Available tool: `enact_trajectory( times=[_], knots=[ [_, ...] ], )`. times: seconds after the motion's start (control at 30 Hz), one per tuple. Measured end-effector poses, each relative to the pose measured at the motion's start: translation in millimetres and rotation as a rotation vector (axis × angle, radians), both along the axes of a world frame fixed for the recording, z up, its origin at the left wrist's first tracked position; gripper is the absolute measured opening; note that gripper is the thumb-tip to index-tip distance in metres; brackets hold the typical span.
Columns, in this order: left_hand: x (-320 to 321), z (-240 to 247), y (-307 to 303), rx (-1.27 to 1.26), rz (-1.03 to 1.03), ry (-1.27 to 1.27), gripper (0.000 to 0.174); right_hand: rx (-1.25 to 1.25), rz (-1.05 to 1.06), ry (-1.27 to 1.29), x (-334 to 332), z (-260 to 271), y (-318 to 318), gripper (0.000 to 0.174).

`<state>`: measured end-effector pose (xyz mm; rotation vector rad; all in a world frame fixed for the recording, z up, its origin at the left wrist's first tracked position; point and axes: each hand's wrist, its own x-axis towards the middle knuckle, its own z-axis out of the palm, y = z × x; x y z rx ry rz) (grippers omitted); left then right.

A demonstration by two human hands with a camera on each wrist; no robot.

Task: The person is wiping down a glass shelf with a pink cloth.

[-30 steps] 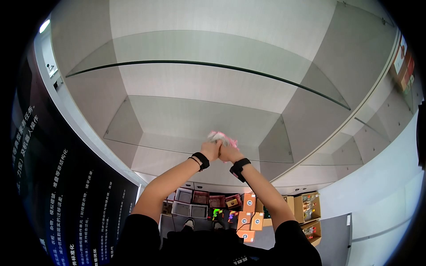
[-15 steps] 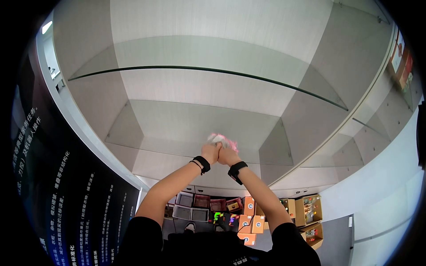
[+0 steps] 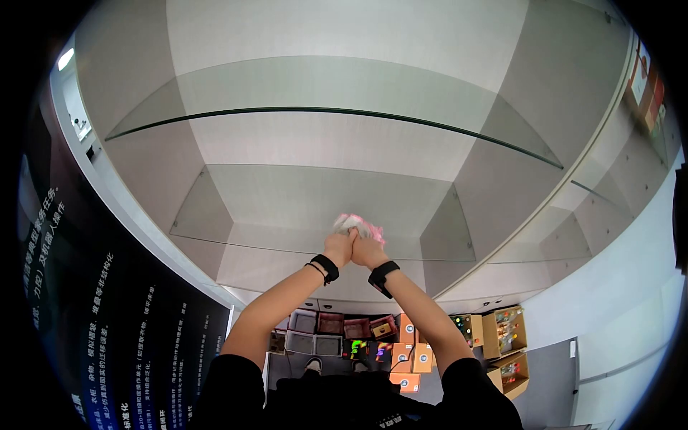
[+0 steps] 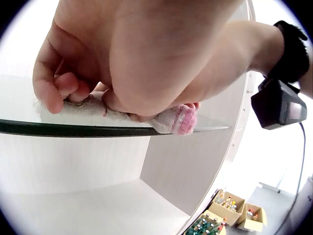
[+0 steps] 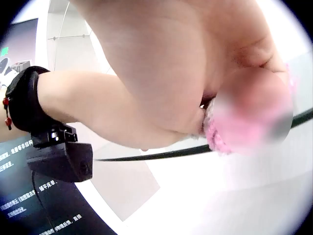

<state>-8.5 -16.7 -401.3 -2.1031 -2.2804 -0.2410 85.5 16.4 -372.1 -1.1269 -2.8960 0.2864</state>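
A pink and grey-white cloth [image 3: 362, 224] is bunched at both hands over the lower glass shelf [image 3: 287, 193]. My left hand [image 3: 337, 248] and right hand [image 3: 368, 251] touch each other, fingers curled round the cloth. In the left wrist view, the left hand [image 4: 122, 54] grips the cloth [image 4: 168, 120] at the glass edge [image 4: 98, 129]. The right wrist view has the right hand [image 5: 195, 58] holding the pink part of the cloth [image 5: 220, 132] beside the glass edge; a blur covers some of it.
An upper glass shelf [image 3: 337, 110] spans the cabinet above the hands. Below on the floor stand grey and dark red bins [image 3: 315, 344], orange boxes [image 3: 406, 358] and cardboard boxes with bottles [image 3: 504, 333]. A black panel with white writing [image 3: 122, 308] is at the left.
Both hands keep their grip on the cloth and have barely moved. The head view has shifted slightly, so the shelves and the floor boxes appear a little displaced.
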Motion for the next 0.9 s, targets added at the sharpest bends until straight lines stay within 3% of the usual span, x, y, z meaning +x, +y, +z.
enact_trajectory(
  times=[0.13,0.23,0.4,0.47,0.57,0.67,0.77,0.87,0.9],
  knots=[
    [-0.4,-4.4,-1.3,0.116,-0.004,-0.005,0.038,0.230,-0.012,0.088,-0.1,-17.5,-3.5,0.047],
    [1.6,-2.9,-5.3,0.189,0.003,0.009,0.037,0.270,-0.069,0.085,-1.5,-22.9,-6.0,0.047],
    [1.1,7.7,-9.3,0.191,-0.035,0.037,0.037,0.142,-0.050,0.094,1.8,-17.4,-3.6,0.048],
    [0.2,20.9,-11.3,-0.009,-0.057,-0.015,0.034,0.089,-0.028,0.104,5.5,-15.8,1.0,0.049],
    [2.2,14.4,-19.6,0.016,-0.097,0.024,0.039,0.097,0.109,0.097,11.4,-19.0,2.6,0.053],
    [3.9,13.7,-29.5,-0.037,-0.138,-0.025,0.043,0.141,0.195,0.041,19.8,-3.9,-9.3,0.053],
    [0.5,21.7,-27.9,-0.128,-0.132,-0.096,0.040,-0.023,0.179,-0.101,17.2,1.7,-3.1,0.050],
    [-11.0,8.6,-3.5,-0.003,-0.144,-0.093,0.039,-0.039,0.184,0.113,1.7,-25.4,24.5,0.042],
    [-13.3,11.6,5.4,-0.005,-0.148,-0.095,0.039,0.189,0.194,0.218,-8.3,-40.2,38.9,0.042]
  ],
)
